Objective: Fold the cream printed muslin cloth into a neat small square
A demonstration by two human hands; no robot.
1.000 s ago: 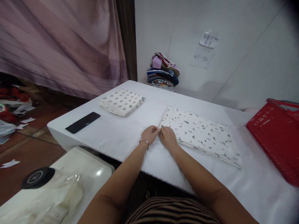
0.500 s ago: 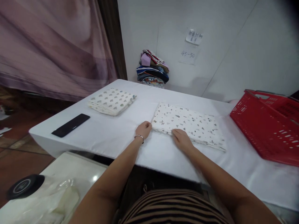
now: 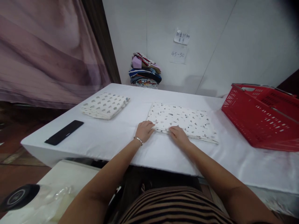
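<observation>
A white folded cloth (image 3: 181, 119) with small printed motifs lies flat on the white-covered table (image 3: 112, 137), its long edge facing me. My left hand (image 3: 145, 130), a bracelet at its wrist, grips the cloth's near left corner with fingers on top. Further right along the same edge, my right hand (image 3: 179, 135) is closed on the layers, thumb side toward the other hand. The undersides of my fingers are hidden. To the left rests a second folded cloth (image 3: 105, 104) with a grey heart-like print, untouched.
A black phone-like slab (image 3: 64, 132) lies near the table's left edge. At the right stands a red plastic basket (image 3: 261, 118). Behind the table is a stack of folded fabrics (image 3: 145, 70) against the wall. A white surface with a black round object (image 3: 20, 196) sits low at left.
My left hand has shifted from beside the cloth's corner to over it, fingers now on the fabric. My right hand keeps to the near edge. The camera view has turned slightly right.
</observation>
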